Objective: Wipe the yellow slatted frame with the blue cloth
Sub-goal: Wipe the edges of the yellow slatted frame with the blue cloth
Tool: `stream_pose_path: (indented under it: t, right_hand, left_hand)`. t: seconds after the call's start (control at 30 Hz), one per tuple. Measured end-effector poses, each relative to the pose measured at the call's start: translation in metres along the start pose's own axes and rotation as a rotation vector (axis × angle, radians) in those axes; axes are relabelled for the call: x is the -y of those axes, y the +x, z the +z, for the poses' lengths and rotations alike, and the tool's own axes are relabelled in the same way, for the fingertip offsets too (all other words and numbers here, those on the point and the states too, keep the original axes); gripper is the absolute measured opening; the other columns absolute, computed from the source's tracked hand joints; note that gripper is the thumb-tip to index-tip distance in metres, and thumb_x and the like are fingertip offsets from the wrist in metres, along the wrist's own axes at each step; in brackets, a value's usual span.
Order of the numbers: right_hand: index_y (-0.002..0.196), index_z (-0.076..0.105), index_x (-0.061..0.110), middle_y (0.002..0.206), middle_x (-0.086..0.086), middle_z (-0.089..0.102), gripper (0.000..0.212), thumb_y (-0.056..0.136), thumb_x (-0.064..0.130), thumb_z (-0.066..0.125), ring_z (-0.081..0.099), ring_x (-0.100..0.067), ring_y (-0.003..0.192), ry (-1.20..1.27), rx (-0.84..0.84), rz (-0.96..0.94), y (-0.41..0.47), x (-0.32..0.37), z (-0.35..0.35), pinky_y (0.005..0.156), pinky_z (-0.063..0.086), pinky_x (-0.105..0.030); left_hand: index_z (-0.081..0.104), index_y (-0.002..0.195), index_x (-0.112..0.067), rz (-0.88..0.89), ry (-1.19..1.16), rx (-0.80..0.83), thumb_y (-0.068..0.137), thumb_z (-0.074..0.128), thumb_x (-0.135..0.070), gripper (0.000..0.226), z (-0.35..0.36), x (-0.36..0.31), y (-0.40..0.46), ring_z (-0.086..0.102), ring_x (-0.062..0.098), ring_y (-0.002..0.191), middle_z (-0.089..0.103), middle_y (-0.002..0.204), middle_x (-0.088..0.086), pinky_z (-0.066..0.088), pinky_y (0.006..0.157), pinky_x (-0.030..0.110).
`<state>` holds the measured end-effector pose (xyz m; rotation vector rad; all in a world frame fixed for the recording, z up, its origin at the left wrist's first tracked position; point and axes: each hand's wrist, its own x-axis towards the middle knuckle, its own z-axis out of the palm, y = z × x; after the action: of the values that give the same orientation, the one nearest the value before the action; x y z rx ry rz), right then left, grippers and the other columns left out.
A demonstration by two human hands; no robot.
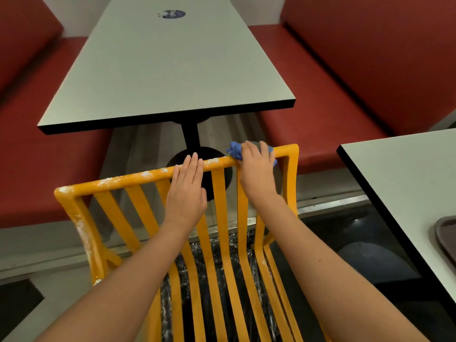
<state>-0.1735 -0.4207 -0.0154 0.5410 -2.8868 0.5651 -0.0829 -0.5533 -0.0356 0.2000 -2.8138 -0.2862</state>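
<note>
Head camera gave me the whole job at once: the yellow slatted frame [138, 178] stood just in front of me, its top rail running long-ways from low left to high right across the view. My right hand [256, 169] lay on that rail near its right end, fingers curled over the bunched blue cloth [234, 150] and pressing it onto the rail. My left hand [186, 191] rested flat against the middle of the rail, fingers straight and together, grasping nothing, and I judged it was only steadying the frame. White residue [116, 180] speckled the rail from the left hand out to the left corner and down the left upright, while the short stretch under and beside the cloth looked clean. So the dirty length lay to the left of the cloth, along the rail's own axis, with the left hand between the two. I reckoned the next stroke would have to run leftward, and the left hand would need to shift clear first.
</note>
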Motion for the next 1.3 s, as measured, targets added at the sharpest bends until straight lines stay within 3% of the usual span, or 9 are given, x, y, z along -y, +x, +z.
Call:
stream_pose_path:
  t: [0.17,0.37,0.57,0.8,0.97,1.1,1.3]
  right_hand:
    - [0.143,0.032,0.009,0.151,-0.008,0.033,0.050,0.095,0.001,0.040,0.019,-0.034,0.141,-0.059,0.025,-0.124,-0.002,-0.014,0.000,0.115,0.014,-0.048]
    - [0.144,0.030,0.009,0.156,-0.006,0.024,0.048,0.097,0.004,0.040,0.009,-0.034,0.144,-0.007,0.009,0.038,0.000,-0.015,-0.001,0.117,0.006,-0.047]
    - [0.145,0.029,0.008,0.155,-0.008,0.024,0.057,0.092,-0.006,0.044,0.009,-0.035,0.145,0.015,-0.018,-0.149,-0.010,-0.018,0.007,0.116,0.009,-0.051]
    - [0.147,0.024,0.007,0.158,-0.008,0.015,0.058,0.093,-0.004,0.045,-0.002,-0.035,0.145,0.248,-0.240,0.209,-0.014,0.011,0.031,0.117,0.014,-0.054]
    - [0.147,0.024,0.008,0.158,-0.009,0.015,0.059,0.093,-0.003,0.044,-0.001,-0.035,0.145,0.242,-0.243,0.125,-0.026,0.042,0.047,0.115,0.011,-0.052]
    - [0.146,0.027,0.008,0.157,-0.011,0.019,0.059,0.091,-0.005,0.043,0.003,-0.035,0.145,0.191,-0.235,0.031,-0.025,0.029,0.047,0.115,0.015,-0.054]
    - [0.145,0.030,0.005,0.156,-0.012,0.021,0.057,0.091,-0.006,0.046,0.005,-0.038,0.145,0.200,-0.304,0.209,-0.014,0.016,0.037,0.116,0.016,-0.052]
  left_hand:
    - [0.029,0.143,-0.005,-0.008,-0.009,0.001,0.087,0.053,-0.005,0.061,0.000,-0.002,0.000,0.020,0.024,0.142,0.027,0.151,0.012,0.010,0.116,0.039]
    - [0.028,0.143,-0.005,-0.001,-0.012,0.001,0.087,0.053,-0.005,0.061,-0.001,-0.001,0.000,0.019,0.024,0.142,0.027,0.151,0.012,0.009,0.116,0.038]
    - [0.029,0.143,-0.005,0.009,-0.018,-0.007,0.086,0.054,-0.004,0.062,0.001,0.000,0.000,0.020,0.024,0.141,0.028,0.151,0.012,0.010,0.116,0.039]
    - [0.032,0.142,-0.003,0.031,-0.045,-0.039,0.083,0.054,-0.001,0.062,0.003,0.004,-0.001,0.024,0.026,0.140,0.032,0.149,0.013,0.012,0.115,0.040]
    - [0.035,0.140,-0.002,0.040,-0.053,-0.071,0.082,0.056,0.002,0.062,0.007,0.004,0.000,0.027,0.027,0.139,0.035,0.147,0.015,0.015,0.114,0.042]
    - [0.035,0.140,-0.002,0.042,-0.049,-0.062,0.082,0.055,0.001,0.061,0.005,0.004,0.000,0.027,0.027,0.139,0.035,0.147,0.015,0.016,0.114,0.042]
    - [0.035,0.140,-0.002,0.033,-0.045,-0.060,0.082,0.055,0.001,0.062,0.006,0.005,0.000,0.027,0.028,0.139,0.035,0.147,0.015,0.016,0.114,0.043]
